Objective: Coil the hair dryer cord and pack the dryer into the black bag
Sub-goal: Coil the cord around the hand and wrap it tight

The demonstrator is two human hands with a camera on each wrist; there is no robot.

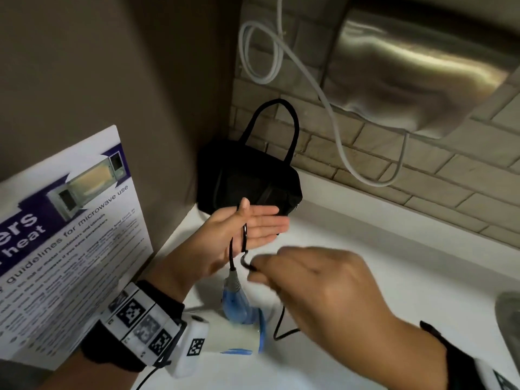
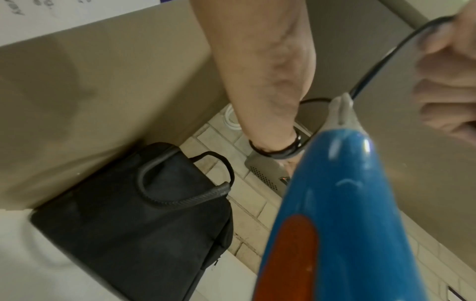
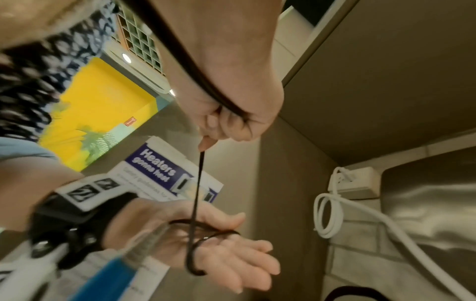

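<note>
- The hair dryer (image 1: pixel 242 313), blue and white, hangs by its cord just above the white counter (image 1: pixel 365 249), near the person's edge of it. Its handle points up toward the left hand; the barrel lies roughly level, and the left wrist rig hides its near end.
- The right hand (image 1: pixel 318 280), to the right of the dryer's handle, pinches the black cord (image 1: pixel 244 237) between curled fingers; blur smears the fingertips.
- The left hand (image 1: pixel 244 229), above the dryer, is flat, fingers straight and pressed together, with the cord looped round the palm.
- The black bag (image 1: pixel 247 178) stands beyond the dryer in the counter's back corner, handles up; whether it is unzipped I cannot tell.
</note>
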